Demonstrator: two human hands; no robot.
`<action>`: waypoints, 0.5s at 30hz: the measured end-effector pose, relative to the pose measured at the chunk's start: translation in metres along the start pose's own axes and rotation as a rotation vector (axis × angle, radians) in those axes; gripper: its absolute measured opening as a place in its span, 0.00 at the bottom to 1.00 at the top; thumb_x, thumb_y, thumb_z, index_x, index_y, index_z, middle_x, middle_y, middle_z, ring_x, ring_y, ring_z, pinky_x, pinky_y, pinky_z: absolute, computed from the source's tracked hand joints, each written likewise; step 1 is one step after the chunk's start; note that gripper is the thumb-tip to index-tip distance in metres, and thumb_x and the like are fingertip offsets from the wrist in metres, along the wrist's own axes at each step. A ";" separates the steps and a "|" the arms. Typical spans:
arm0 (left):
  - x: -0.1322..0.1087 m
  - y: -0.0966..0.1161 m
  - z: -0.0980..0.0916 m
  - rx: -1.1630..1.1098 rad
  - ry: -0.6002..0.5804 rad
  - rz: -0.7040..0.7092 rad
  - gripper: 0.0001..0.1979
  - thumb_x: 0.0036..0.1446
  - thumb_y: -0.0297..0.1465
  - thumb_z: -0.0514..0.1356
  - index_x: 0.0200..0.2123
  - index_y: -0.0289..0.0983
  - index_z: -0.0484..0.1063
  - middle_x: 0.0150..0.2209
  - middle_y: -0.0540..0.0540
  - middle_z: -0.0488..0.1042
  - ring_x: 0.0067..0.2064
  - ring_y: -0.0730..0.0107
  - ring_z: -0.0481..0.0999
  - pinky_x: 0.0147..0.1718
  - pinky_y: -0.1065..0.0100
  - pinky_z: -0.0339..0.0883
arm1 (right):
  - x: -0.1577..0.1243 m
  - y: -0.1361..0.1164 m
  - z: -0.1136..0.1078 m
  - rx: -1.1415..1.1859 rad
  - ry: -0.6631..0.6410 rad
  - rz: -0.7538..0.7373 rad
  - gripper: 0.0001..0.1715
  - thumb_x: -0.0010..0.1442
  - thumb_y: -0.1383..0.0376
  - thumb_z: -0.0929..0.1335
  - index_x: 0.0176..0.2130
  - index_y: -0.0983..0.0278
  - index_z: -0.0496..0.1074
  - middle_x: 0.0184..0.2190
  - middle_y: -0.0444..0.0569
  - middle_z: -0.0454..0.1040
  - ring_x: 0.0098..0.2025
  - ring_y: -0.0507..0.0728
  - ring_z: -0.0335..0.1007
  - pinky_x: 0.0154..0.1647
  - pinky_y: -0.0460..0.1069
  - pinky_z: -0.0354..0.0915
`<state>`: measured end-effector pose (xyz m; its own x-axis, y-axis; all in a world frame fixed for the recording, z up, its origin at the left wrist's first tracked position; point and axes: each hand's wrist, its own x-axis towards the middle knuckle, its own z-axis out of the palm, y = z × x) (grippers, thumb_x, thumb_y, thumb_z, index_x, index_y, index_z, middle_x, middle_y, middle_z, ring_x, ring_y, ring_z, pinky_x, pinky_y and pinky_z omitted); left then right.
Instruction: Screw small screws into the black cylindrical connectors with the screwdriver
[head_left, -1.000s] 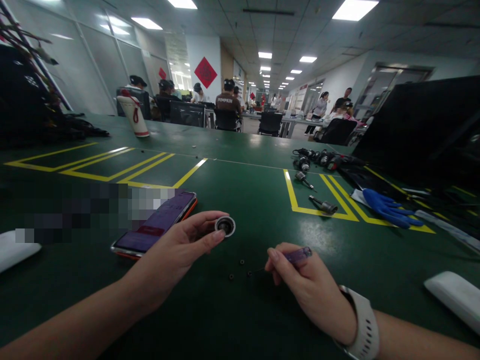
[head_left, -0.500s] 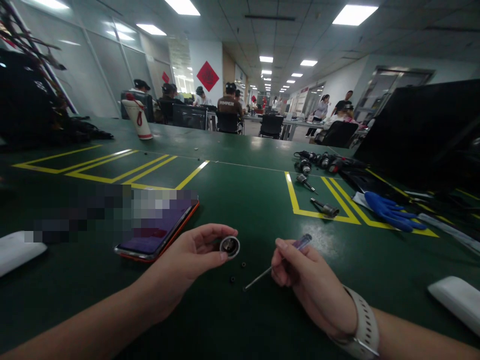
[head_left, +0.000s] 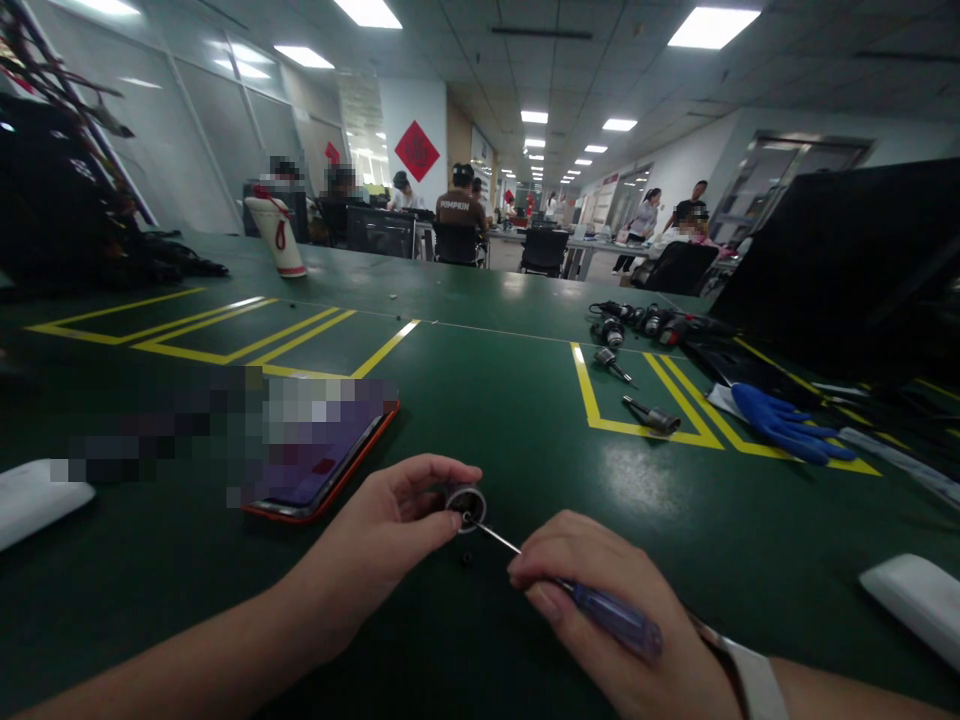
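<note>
Between the thumb and fingers of my left hand is a small round metal housing, its open end facing me and to the right. My right hand grips a screwdriver with a clear purple handle. The screwdriver's thin shaft runs up and left, and its tip is at the housing's opening; whether it touches something inside is too small to tell. On the table just below the housing lies a tiny dark part.
A phone with an orange edge lies left of my left hand. Metal parts and a blue glove lie at the right, near yellow tape. White objects flank both sides. A paper cup stands at the back left.
My right hand has turned the screwdriver over, so its tip now points up-left into the housing's opening instead of down at the table. My left hand has shifted slightly right.
</note>
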<state>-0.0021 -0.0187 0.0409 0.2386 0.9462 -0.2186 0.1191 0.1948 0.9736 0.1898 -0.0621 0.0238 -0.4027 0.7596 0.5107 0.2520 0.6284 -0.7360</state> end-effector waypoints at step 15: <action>0.001 -0.002 0.006 0.029 0.042 0.013 0.08 0.41 0.24 0.61 0.30 0.37 0.73 0.37 0.46 0.78 0.40 0.60 0.77 0.40 0.61 0.69 | -0.002 -0.001 0.003 -0.193 -0.111 -0.116 0.11 0.58 0.71 0.63 0.42 0.64 0.69 0.33 0.52 0.76 0.34 0.56 0.70 0.35 0.50 0.68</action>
<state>0.0039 -0.0201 0.0386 0.1998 0.9588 -0.2019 0.1446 0.1750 0.9739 0.1875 -0.0644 0.0224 -0.5305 0.6642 0.5267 0.3577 0.7387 -0.5713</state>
